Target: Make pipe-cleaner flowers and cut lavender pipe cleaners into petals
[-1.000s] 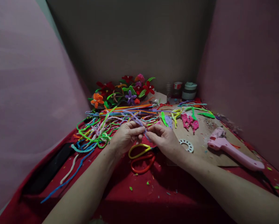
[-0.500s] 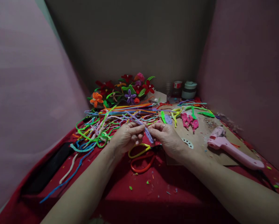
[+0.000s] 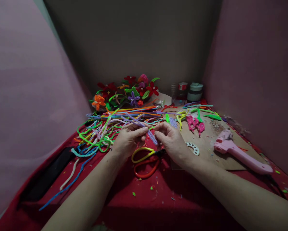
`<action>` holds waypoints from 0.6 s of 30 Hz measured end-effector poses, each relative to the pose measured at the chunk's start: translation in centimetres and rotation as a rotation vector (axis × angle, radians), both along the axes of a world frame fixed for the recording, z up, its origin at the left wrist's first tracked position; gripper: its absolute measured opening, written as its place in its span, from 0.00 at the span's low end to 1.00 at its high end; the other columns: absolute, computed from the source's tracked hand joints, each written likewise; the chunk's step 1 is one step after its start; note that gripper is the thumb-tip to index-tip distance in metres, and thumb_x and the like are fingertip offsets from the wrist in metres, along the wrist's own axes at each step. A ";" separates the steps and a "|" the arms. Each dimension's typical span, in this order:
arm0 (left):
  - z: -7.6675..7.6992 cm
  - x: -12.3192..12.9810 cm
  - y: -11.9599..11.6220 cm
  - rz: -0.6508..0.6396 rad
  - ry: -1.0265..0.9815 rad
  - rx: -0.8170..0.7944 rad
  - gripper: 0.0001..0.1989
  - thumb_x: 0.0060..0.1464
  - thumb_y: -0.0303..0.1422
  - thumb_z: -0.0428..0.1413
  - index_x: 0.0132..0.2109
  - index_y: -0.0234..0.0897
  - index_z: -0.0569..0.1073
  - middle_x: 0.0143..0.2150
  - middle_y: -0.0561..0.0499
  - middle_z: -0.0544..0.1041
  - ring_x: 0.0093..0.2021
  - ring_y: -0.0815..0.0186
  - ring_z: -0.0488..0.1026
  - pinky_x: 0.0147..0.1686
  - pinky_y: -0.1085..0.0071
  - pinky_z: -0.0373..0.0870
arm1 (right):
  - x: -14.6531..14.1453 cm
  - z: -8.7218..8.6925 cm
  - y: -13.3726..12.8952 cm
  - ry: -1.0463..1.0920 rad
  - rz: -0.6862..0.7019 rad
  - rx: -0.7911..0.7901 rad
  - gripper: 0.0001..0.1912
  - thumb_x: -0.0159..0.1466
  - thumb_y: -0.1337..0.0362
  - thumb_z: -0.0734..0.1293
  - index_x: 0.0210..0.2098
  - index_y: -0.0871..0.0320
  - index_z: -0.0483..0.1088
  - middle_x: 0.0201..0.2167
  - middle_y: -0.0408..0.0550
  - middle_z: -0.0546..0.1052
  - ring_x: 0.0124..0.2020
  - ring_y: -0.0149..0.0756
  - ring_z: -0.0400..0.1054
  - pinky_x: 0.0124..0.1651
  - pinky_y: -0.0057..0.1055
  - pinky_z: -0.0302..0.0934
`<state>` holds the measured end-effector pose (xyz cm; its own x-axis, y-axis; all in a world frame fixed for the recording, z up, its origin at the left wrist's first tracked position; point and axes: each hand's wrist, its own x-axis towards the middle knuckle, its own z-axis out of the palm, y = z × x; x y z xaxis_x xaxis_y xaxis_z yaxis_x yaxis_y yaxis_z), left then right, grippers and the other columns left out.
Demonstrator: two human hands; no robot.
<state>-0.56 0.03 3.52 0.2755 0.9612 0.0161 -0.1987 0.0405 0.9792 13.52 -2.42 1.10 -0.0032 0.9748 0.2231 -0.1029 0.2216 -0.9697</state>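
Note:
A purple fuzzy stem piece [image 3: 152,137], looped at its lower end with two loose ends crossing at the upper left, is pinched between thumb and fingers of my left hand [image 3: 131,136]. Close on its right is my right hand [image 3: 169,138], thumb and index finger pressed together near the looped end; whether anything is between those fingertips is too small to tell. Below the hands, scissors with one yellow and one red handle [image 3: 146,169] lie on the red cloth [image 3: 144,195].
Tangled colourful stems [image 3: 95,136] and a black flat object [image 3: 47,173] lie left. Fuzzy flowers [image 3: 133,98] stand behind. On the right, a cardboard sheet [image 3: 206,157] bears a pink glue gun [image 3: 242,155], a white holed disc [image 3: 193,148] and pink pieces [image 3: 195,125]. A lidded cup [image 3: 195,92] stands at the back.
My right hand's fingers have lifted slightly and parted a little from the purple piece's looped end. My left hand still pinches the piece. The view has shifted slightly.

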 end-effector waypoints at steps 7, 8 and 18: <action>-0.5 0.2 -0.1 0.051 0.136 0.122 0.08 0.44 0.33 0.60 0.29 0.32 0.71 0.19 0.56 0.68 0.17 0.76 0.62 0.15 0.80 0.56 | 0.0 -0.3 -0.3 -0.244 -0.038 0.199 0.04 0.54 0.65 0.65 0.27 0.60 0.68 0.22 0.42 0.70 0.24 0.27 0.61 0.30 0.27 0.57; -0.6 0.2 -0.2 0.028 0.176 0.137 0.08 0.44 0.34 0.59 0.29 0.32 0.71 0.18 0.56 0.68 0.17 0.76 0.62 0.15 0.79 0.56 | 0.1 -0.3 -0.3 -0.249 -0.037 0.181 0.05 0.55 0.65 0.64 0.26 0.60 0.69 0.21 0.42 0.69 0.23 0.27 0.61 0.30 0.27 0.57; -0.2 -0.5 0.1 -0.169 0.206 0.040 0.10 0.45 0.33 0.58 0.34 0.31 0.71 0.27 0.50 0.73 0.22 0.73 0.67 0.20 0.78 0.61 | 0.4 -0.6 0.6 0.335 0.282 -0.250 0.09 0.52 0.62 0.67 0.25 0.63 0.68 0.19 0.43 0.72 0.18 0.25 0.64 0.22 0.23 0.59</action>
